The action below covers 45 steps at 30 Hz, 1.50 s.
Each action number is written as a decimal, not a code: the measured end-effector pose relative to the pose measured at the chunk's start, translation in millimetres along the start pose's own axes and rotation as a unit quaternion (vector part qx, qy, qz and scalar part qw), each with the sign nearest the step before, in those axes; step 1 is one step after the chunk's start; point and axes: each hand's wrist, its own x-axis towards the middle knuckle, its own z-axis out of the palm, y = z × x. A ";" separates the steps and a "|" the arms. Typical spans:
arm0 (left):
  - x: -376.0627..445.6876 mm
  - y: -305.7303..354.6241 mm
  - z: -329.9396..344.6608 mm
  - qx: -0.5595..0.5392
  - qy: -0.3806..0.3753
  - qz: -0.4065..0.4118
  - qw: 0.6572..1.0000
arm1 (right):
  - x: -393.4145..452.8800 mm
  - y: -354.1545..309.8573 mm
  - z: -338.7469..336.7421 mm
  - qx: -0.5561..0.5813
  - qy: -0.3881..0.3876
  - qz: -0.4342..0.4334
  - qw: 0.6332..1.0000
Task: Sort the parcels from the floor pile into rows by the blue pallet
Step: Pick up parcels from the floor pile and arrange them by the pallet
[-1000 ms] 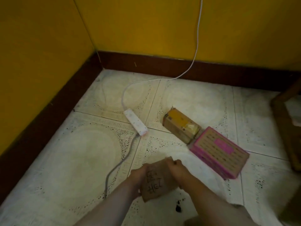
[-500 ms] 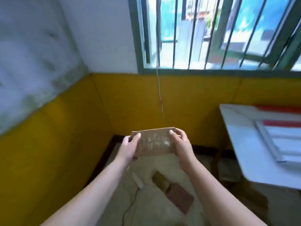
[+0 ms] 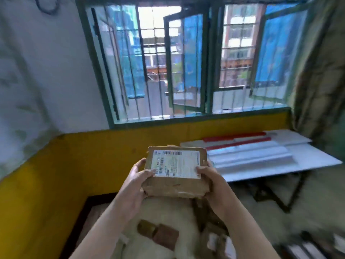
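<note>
I hold a brown cardboard parcel [image 3: 176, 171] up at chest height, its white shipping label with a barcode facing me. My left hand [image 3: 138, 174] grips its left end, thumb on the top face. My right hand [image 3: 209, 176] grips the right end, thumb on the label's corner. Far below on the floor lie a small brown box [image 3: 146, 228] and a reddish box [image 3: 166, 237] side by side, both blurred. More blurred parcels [image 3: 217, 240] lie to their right. No blue pallet is in view.
A white folding table [image 3: 280, 165] with white and red-edged boards stands at the right under the barred window [image 3: 186, 62]. Yellow-painted wall [image 3: 56, 174] runs along the left and back. A curtain [image 3: 321, 62] hangs at the far right.
I have lifted the parcel from the floor to chest height and turned it so the label faces me. My view has swung upward from the floor to the window.
</note>
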 end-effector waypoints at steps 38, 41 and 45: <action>-124.1 -279.2 960.8 0.133 -0.478 -0.162 0.853 | -568.0 -258.1 -746.9 -0.002 0.500 -0.099 0.860; -109.4 -294.9 1025.2 0.128 -0.485 -0.200 0.841 | -572.9 -282.9 -805.5 0.008 0.510 -0.068 0.857; -94.6 -316.8 1117.1 0.112 -0.477 -0.232 0.840 | -584.1 -307.1 -889.1 0.017 0.564 -0.039 0.825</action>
